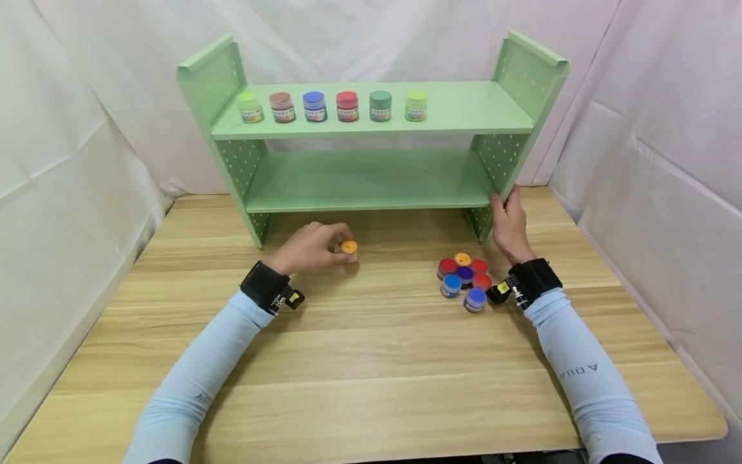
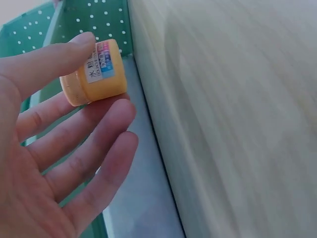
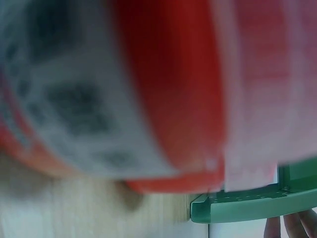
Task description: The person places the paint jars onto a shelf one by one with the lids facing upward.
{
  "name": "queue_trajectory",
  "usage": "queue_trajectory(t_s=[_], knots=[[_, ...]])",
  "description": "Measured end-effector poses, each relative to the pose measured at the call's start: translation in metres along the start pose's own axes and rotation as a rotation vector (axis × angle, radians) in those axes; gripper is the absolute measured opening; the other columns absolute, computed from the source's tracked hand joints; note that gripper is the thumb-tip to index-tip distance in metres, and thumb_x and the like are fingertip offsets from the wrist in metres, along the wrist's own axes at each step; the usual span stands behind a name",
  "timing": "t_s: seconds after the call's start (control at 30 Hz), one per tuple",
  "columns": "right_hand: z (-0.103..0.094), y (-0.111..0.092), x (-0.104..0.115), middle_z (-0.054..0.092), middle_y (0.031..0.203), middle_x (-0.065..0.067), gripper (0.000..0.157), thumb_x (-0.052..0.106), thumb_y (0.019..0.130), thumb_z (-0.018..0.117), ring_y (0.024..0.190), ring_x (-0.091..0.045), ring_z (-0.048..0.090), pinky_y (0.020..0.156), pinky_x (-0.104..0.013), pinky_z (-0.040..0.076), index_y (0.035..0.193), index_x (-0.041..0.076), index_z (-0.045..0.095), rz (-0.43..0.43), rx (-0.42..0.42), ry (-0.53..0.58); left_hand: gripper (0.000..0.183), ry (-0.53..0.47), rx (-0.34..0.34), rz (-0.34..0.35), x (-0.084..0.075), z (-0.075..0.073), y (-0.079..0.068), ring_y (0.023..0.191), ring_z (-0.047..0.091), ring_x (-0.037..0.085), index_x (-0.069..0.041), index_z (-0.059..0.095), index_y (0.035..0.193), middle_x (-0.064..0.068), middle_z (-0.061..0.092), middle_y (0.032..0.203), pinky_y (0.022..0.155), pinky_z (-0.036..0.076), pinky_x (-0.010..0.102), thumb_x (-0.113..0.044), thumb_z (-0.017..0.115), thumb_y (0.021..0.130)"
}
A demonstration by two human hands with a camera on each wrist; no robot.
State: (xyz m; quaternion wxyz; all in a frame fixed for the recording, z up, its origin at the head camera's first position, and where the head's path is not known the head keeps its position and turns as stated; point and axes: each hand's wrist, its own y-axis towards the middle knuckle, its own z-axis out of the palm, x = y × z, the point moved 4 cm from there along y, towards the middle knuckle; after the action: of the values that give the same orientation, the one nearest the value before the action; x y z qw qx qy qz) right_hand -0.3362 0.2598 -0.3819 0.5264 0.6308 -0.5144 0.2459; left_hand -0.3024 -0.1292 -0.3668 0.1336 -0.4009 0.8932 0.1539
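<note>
My left hand (image 1: 315, 247) pinches a small orange paint jar (image 2: 103, 74) between thumb and fingers, in front of the green shelf (image 1: 371, 169). In the left wrist view the thumb lies over the jar's white label, and the other fingers are spread below. On the far side, my right hand (image 1: 510, 229) grips the lower front edge of the shelf's right side panel, thumb inside and fingers outside. Near that wrist stands a cluster of paint jars (image 1: 452, 285), red, blue, purple and orange. One red jar (image 3: 173, 84) fills most of the right wrist view, blurred.
Along the upper board stand several paint jars in a row: light green (image 1: 251, 108), brown (image 1: 282, 107), blue (image 1: 315, 107), red (image 1: 347, 107), dark green (image 1: 380, 106) and another light green (image 1: 416, 106). White cloth (image 1: 655, 142) hangs around the wooden table (image 1: 371, 380).
</note>
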Motion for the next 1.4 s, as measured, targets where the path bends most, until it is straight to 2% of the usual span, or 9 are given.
queue_trajectory(t_s=[0.37,0.6,0.8,0.9,1.1,1.27,1.4], knots=[[-0.002,-0.002,-0.004,0.039,0.143,-0.011,0.051,0.037,0.103,0.034,0.120,-0.017,0.043,0.095,-0.039,0.037,0.148,0.016,0.021,0.004,-0.016,-0.010,0.032,0.006,-0.061,0.079,-0.025,-0.005,0.009,0.065,0.057,-0.001,-0.021,0.063,0.105,-0.014,0.063,0.087,0.058,0.046,0.024,-0.042,0.071,0.082],[-0.002,-0.005,0.004,0.034,0.147,-0.013,0.052,0.033,0.104,0.033,0.125,-0.019,0.040,0.098,-0.041,0.035,0.149,0.013,0.019,0.014,0.005,-0.016,0.033,0.021,-0.097,0.150,-0.043,-0.008,0.021,0.063,0.055,-0.001,-0.021,0.062,0.106,-0.015,0.062,0.087,0.057,0.043,0.022,-0.045,0.067,0.084],[-0.002,-0.014,0.030,0.031,0.147,-0.019,0.051,0.025,0.104,0.032,0.126,-0.023,0.037,0.099,-0.042,0.033,0.149,0.005,0.017,0.012,0.014,-0.011,0.034,0.026,-0.160,0.212,-0.064,-0.017,0.038,0.059,0.050,0.003,-0.019,0.062,0.106,-0.015,0.063,0.088,0.054,0.038,0.024,-0.044,0.067,0.084],[-0.001,-0.014,0.035,0.031,0.147,-0.019,0.052,0.026,0.104,0.033,0.127,-0.023,0.037,0.099,-0.042,0.033,0.149,0.004,0.017,0.011,0.013,-0.019,0.034,0.020,-0.185,0.235,-0.074,-0.023,0.048,0.060,0.048,0.005,-0.018,0.062,0.106,-0.014,0.063,0.087,0.054,0.037,0.024,-0.042,0.069,0.083],[-0.001,-0.013,0.037,0.032,0.147,-0.019,0.051,0.026,0.104,0.033,0.126,-0.022,0.038,0.099,-0.041,0.033,0.148,0.004,0.019,0.014,0.013,-0.018,0.036,0.026,-0.193,0.254,-0.093,-0.033,0.068,0.055,0.045,0.007,-0.017,0.062,0.109,-0.011,0.065,0.088,0.051,0.032,0.026,-0.043,0.068,0.084],[-0.001,-0.012,0.035,0.033,0.147,-0.019,0.052,0.026,0.104,0.033,0.126,-0.021,0.038,0.099,-0.040,0.033,0.148,0.004,0.018,0.007,0.013,-0.020,0.037,0.036,-0.184,0.274,-0.109,-0.041,0.083,0.065,0.051,0.002,-0.018,0.061,0.110,-0.012,0.065,0.092,0.056,0.038,0.022,-0.046,0.065,0.085],[-0.001,-0.013,0.037,0.032,0.147,-0.019,0.052,0.026,0.104,0.033,0.126,-0.022,0.038,0.099,-0.042,0.034,0.148,0.004,0.018,0.003,0.013,-0.017,0.037,0.040,-0.193,0.304,-0.120,-0.048,0.096,0.063,0.051,0.002,-0.018,0.061,0.110,-0.011,0.065,0.093,0.058,0.038,0.022,-0.046,0.064,0.086]])
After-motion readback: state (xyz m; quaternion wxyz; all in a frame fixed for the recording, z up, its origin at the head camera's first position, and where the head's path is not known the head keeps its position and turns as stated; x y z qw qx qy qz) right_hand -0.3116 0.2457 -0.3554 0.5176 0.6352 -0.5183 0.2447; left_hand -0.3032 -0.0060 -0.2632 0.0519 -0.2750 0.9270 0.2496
